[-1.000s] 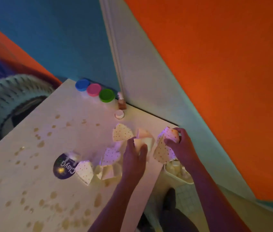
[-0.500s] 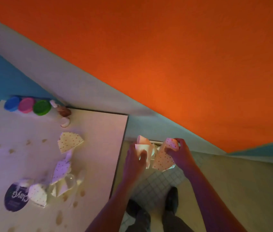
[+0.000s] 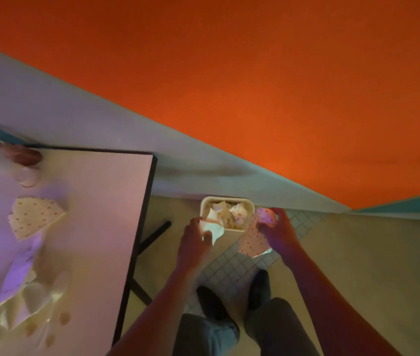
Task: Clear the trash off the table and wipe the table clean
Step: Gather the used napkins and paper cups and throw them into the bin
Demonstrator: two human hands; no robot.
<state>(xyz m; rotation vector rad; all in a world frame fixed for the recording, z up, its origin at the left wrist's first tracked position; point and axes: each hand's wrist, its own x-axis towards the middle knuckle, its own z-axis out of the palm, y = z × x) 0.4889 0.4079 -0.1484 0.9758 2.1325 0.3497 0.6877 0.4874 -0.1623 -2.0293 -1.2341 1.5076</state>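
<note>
We hold both hands over the bin (image 3: 205, 205) on the floor: our left hand (image 3: 193, 241) pinches a white napkin (image 3: 212, 228), our right hand (image 3: 278, 233) grips a dotted napkin (image 3: 251, 240). More napkins (image 3: 34, 217) lie on the table (image 3: 106, 201).

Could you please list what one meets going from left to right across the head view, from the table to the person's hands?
Dotted paper on the table → table edge → left hand holding white paper → trash bin → right hand holding dotted paper.
</note>
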